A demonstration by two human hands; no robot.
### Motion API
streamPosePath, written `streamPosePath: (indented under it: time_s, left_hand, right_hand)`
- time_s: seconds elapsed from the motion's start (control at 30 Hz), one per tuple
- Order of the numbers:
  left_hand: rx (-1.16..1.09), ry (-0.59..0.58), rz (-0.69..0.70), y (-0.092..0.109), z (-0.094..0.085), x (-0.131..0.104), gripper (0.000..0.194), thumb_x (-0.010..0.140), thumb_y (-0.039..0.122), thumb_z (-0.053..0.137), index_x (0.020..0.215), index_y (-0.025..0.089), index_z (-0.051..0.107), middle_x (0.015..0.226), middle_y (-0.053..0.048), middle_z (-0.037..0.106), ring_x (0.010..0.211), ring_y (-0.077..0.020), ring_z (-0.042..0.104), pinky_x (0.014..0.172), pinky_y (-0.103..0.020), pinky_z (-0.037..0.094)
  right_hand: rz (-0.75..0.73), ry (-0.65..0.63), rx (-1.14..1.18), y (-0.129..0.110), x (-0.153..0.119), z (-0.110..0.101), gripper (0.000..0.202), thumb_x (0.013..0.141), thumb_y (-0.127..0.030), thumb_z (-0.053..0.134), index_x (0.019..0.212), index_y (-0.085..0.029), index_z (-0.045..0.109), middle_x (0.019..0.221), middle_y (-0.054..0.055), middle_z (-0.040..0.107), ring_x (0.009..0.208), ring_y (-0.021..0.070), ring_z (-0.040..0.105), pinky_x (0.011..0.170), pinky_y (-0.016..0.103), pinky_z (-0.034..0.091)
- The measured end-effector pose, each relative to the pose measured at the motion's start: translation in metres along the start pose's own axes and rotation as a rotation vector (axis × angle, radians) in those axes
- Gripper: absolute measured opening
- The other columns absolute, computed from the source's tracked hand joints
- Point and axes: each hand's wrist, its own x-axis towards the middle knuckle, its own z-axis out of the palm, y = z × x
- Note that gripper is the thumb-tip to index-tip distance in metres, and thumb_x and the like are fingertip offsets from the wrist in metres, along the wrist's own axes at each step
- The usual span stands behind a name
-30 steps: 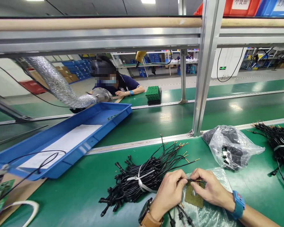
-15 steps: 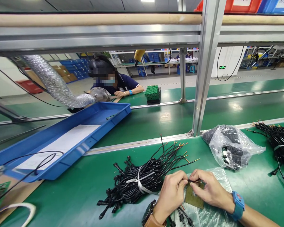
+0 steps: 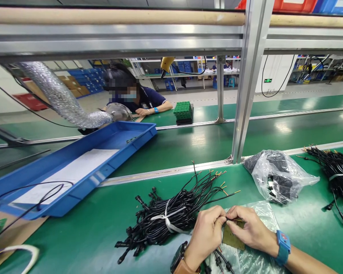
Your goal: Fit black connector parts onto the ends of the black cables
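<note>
Above a small brownish-green plate [image 3: 233,238] on a clear plastic bag [image 3: 263,213], my two hands meet fingertip to fingertip. My left hand [image 3: 210,230], with a watch at its wrist, pinches a thin black cable piece. My right hand [image 3: 250,228], wearing a blue wrist strap [image 3: 282,247], pinches the same piece, and a thin copper-coloured end shows by its fingers. Just left of my hands lies a bundle of black cables [image 3: 165,219] tied with a white tie. Several short black cables with connectors [image 3: 221,260] lie below my hands.
A blue tray [image 3: 88,182] with paper inside spans the left. A filled clear bag [image 3: 277,177] and another cable bundle [image 3: 341,171] are at right. A metal post [image 3: 247,83] rises behind the bench. Across it, a masked person [image 3: 137,95] leans beside a flexible duct [image 3: 57,95].
The whole view has shifted slightly. Both my hands keep their pinch with almost no visible movement.
</note>
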Motion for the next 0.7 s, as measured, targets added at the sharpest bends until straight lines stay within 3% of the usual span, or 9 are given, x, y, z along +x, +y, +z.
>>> streamPosePath:
  time_s: [0.13, 0.33, 0.47, 0.7]
  left_hand:
    - [-0.015, -0.019, -0.020, 0.002, -0.005, 0.002, 0.022, 0.093, 0.015, 0.047, 0.072, 0.019, 0.051, 0.069, 0.000, 0.058, 0.065, -0.0142, 0.053, 0.063, -0.025, 0.035]
    - [-0.015, -0.159, -0.037, 0.006, -0.019, 0.003, 0.014, 0.096, 0.019, 0.048, 0.087, 0.020, 0.058, 0.088, -0.003, 0.067, 0.082, -0.0177, 0.060, 0.074, -0.027, 0.040]
    - [0.009, -0.140, -0.065, 0.005, -0.020, 0.005, 0.020, 0.097, 0.020, 0.048, 0.079, 0.020, 0.055, 0.080, -0.002, 0.066, 0.077, -0.0173, 0.059, 0.072, -0.027, 0.039]
    - [0.024, -0.148, -0.074, 0.005, -0.022, 0.007, 0.016, 0.095, 0.018, 0.052, 0.080, 0.020, 0.058, 0.080, -0.001, 0.067, 0.075, -0.0159, 0.059, 0.071, -0.026, 0.038]
  right_hand:
    - [-0.045, 0.040, 0.008, 0.000, 0.002, 0.001, 0.008, 0.098, -0.018, 0.056, 0.091, -0.021, 0.061, 0.083, 0.002, 0.066, 0.072, 0.0155, 0.060, 0.067, 0.025, 0.044]
    - [-0.077, 0.044, -0.023, -0.007, 0.006, -0.004, 0.007, 0.095, -0.015, 0.058, 0.096, -0.020, 0.063, 0.085, 0.001, 0.067, 0.073, 0.0147, 0.062, 0.068, 0.024, 0.045]
    - [-0.035, 0.011, -0.021, -0.005, 0.006, -0.007, 0.009, 0.095, -0.015, 0.057, 0.097, -0.020, 0.065, 0.087, 0.002, 0.069, 0.075, 0.0152, 0.064, 0.070, 0.025, 0.046]
    - [-0.021, -0.002, -0.023, -0.008, 0.005, -0.010, 0.008, 0.094, -0.016, 0.058, 0.096, -0.020, 0.065, 0.087, 0.002, 0.069, 0.075, 0.0157, 0.064, 0.070, 0.025, 0.046]
